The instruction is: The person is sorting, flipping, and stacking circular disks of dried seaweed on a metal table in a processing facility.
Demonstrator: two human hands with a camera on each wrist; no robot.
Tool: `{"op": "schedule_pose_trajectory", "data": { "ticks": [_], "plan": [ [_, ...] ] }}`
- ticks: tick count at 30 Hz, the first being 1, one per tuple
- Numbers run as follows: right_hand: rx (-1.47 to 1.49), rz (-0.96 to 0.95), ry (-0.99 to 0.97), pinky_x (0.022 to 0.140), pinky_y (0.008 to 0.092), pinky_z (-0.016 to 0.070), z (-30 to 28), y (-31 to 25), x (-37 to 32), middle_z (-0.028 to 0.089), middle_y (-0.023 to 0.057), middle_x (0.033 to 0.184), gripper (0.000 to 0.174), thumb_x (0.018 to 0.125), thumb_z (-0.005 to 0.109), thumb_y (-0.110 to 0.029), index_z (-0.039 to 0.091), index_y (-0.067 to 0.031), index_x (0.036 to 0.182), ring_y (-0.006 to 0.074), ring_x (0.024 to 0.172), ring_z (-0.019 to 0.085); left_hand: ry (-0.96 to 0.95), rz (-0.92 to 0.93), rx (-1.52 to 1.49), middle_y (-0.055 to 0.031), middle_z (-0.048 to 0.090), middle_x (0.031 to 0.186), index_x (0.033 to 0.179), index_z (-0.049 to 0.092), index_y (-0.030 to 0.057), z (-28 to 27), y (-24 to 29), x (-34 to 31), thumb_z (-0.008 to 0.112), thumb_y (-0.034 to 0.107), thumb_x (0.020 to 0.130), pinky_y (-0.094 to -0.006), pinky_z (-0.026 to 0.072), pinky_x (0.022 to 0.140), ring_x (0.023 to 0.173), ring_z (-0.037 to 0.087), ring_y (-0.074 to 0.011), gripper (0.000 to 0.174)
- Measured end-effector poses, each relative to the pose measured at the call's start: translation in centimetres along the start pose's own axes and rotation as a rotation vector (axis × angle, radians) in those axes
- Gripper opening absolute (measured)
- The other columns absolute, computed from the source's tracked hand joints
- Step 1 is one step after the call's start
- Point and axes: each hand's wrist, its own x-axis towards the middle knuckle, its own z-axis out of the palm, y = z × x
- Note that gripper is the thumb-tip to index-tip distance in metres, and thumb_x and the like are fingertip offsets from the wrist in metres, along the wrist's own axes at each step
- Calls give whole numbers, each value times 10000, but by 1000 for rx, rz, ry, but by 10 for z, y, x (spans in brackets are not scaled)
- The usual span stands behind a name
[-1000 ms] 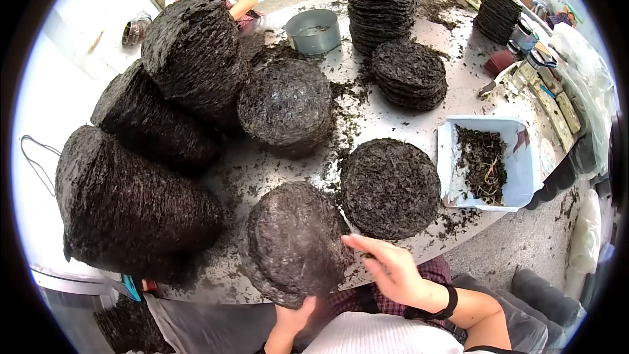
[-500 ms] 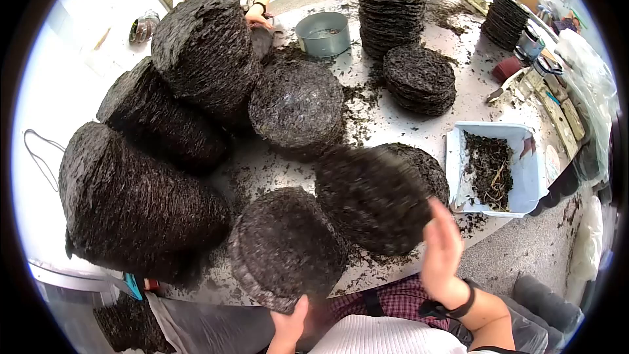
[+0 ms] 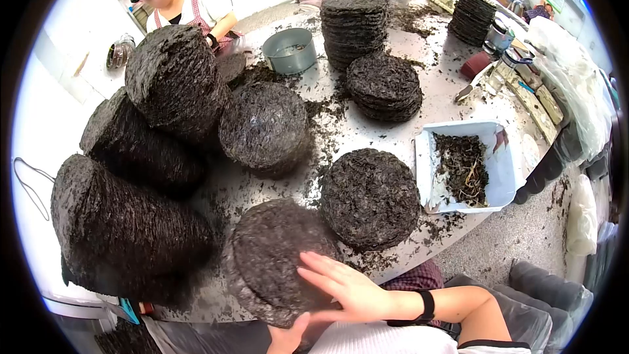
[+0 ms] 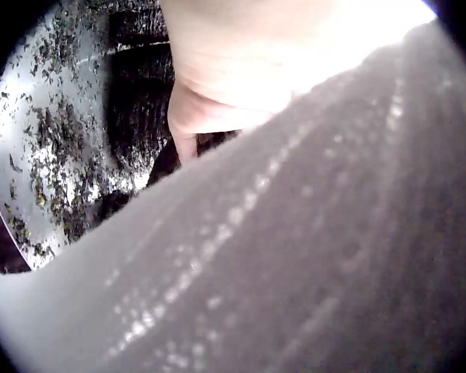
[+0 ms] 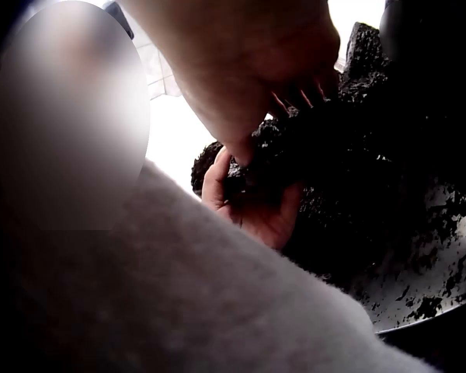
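Observation:
In the head view, a thick stack of round dried seaweed sheets tilts at the table's near edge. My left hand grips its near rim, thumb on top; the other fingers are hidden beneath. My right hand lies over the stack's right side with fingers spread and straight, thumb close to the left thumb. The right wrist view shows the left hand under the dark seaweed, below the right hand. To the right of the stack lies a round seaweed pile.
Large seaweed rolls crowd the left. Another round pile sits ahead, with taller stacks farther back. A pale blue bin of scraps stands right, a grey round tin at the back. Another person is across the table.
My right hand moved from the tilted stack to the right with a seaweed sheet, let it go on the right pile, and came back over the stack. The left hand kept its hold.

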Motion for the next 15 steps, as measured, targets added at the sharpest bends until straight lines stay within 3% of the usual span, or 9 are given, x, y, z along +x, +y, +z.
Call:
{"op": "schedule_pose_trajectory", "data": {
  "ticks": [4, 6, 9, 12, 14, 15],
  "plan": [
    [-148, -152, -7, 1079, 404, 358, -3, 0, -1, 404, 201, 1417, 582, 828, 639, -186, 435, 31, 1328, 311, 1317, 405, 124, -14, -113, -154, 466, 1315, 1362, 345, -23, 2, 2, -2, 697, 115, 745, -423, 368, 1044, 1212, 466, -282, 724],
    [-108, -112, 138, 991, 370, 461, -14, -2, -3, 544, 170, 1300, 521, 781, 614, -65, 493, 30, 1280, 298, 1184, 548, 186, -17, -135, -151, 472, 1308, 1364, 347, -13, 0, -2, -2, 686, 103, 738, -434, 368, 1044, 1204, 472, -289, 721],
    [76, 402, 529, 920, 327, 484, -32, 2, -21, 625, 183, 1153, 396, 861, 547, -34, 519, 62, 1244, 254, 1075, 614, 293, -53, -228, -136, 476, 1300, 1369, 356, 15, 3, -1, -2, 687, 102, 724, -445, 361, 1044, 1191, 474, -288, 730],
    [426, 696, 928, 952, 308, 434, -49, 49, -54, 589, 185, 1190, 434, 911, 531, -53, 445, 60, 1321, 215, 1128, 554, 276, -49, -235, -123, 465, 1309, 1376, 348, 23, -1, -7, 0, 698, 107, 718, -437, 358, 1045, 1200, 464, -283, 750],
    [246, 451, 1029, 1060, 352, 328, -48, 74, -53, 462, 197, 1333, 556, 898, 549, -56, 332, 43, 1400, 250, 1261, 429, 291, -116, -183, -113, 458, 1309, 1390, 331, 32, -1, -8, -1, 709, 113, 714, -425, 350, 1047, 1201, 459, -273, 778],
    [-11, 504, 920, 1123, 377, 215, -50, 72, -61, 329, 198, 1433, 636, 877, 569, -47, 263, 28, 1430, 276, 1350, 301, 283, -136, -155, -112, 458, 1308, 1390, 331, 32, 1, -5, -1, 710, 113, 715, -422, 347, 1048, 1202, 458, -270, 779]
  ]
}}
